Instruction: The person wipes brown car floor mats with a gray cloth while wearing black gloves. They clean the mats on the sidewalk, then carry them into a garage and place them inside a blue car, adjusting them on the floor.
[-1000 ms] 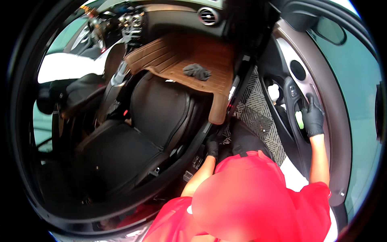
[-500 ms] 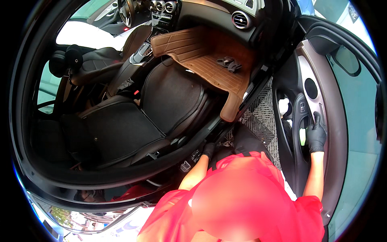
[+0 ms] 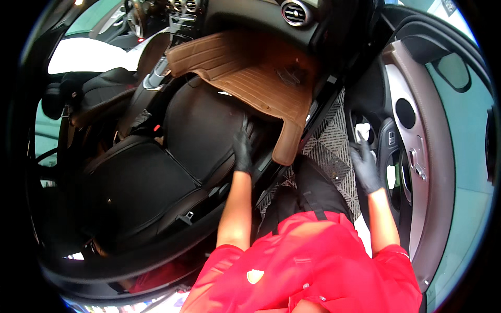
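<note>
My left hand [image 3: 242, 152], in a black glove, is over the outer edge of the black front seat [image 3: 195, 117]. Its fingers look stretched out and a little blurred, with nothing visible in them. At the open car door [image 3: 441, 130], my black-gloved right hand [image 3: 367, 166] reaches into the area of the door pocket [image 3: 350, 122]. Its fingers point up at a white crumpled item [image 3: 362, 130] in there; I cannot tell whether they touch it. A pale green-white item [image 3: 391, 176] lies in the door's handle recess, beside that hand.
A brown quilted floor mat [image 3: 245, 70] covers the footwell, one flap hanging over the sill. A dark object [image 3: 292, 74] lies on it. Patterned grating floor [image 3: 329, 141] shows between car and door. The dashboard vent [image 3: 296, 13] is ahead, the centre console [image 3: 155, 75] to the left.
My right hand has left the door's inner handle and moved left to the pocket. My left hand has risen from beside the sill to the seat edge. The whole view has shifted slightly.
</note>
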{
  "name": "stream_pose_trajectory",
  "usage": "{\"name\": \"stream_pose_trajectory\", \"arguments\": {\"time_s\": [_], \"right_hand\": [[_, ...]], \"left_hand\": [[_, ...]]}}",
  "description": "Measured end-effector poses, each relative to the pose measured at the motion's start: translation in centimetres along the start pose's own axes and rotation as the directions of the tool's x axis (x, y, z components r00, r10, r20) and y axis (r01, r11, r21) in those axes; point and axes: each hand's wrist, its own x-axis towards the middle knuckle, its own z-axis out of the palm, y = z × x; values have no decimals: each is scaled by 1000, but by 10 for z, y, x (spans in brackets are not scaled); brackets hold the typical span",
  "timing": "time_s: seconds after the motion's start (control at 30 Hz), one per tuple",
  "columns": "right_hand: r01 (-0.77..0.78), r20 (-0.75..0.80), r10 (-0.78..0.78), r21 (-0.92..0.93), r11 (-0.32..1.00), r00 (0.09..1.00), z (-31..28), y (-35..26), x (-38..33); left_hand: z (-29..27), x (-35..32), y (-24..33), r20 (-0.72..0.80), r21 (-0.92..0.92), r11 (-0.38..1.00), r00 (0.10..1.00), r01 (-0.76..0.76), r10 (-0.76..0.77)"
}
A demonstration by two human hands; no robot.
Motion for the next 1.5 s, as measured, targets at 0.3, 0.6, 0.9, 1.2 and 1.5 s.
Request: {"name": "stream_pose_trajectory", "arguments": {"time_s": [0.3, 0.6, 0.9, 1.2, 1.5], "right_hand": [[-657, 452, 512, 670, 344, 730, 191, 110, 258], [-706, 469, 571, 635, 312, 674, 209, 163, 311], [-427, 133, 490, 712, 557, 862, 174, 168, 281], [-640, 319, 612, 643, 422, 724, 225, 206, 304], [-732, 575, 461, 596, 330, 676, 188, 199, 339]], "left_hand": [[53, 148, 76, -174, 379, 896, 933, -231, 315], [41, 123, 43, -501, 39, 997, 862, -67, 78], [55, 129, 54, -529, 368, 925, 840, 94, 125], [80, 195, 33, -75, 957, 252, 716, -144, 695], [122, 211, 39, -93, 926, 326, 723, -190, 685]]}}
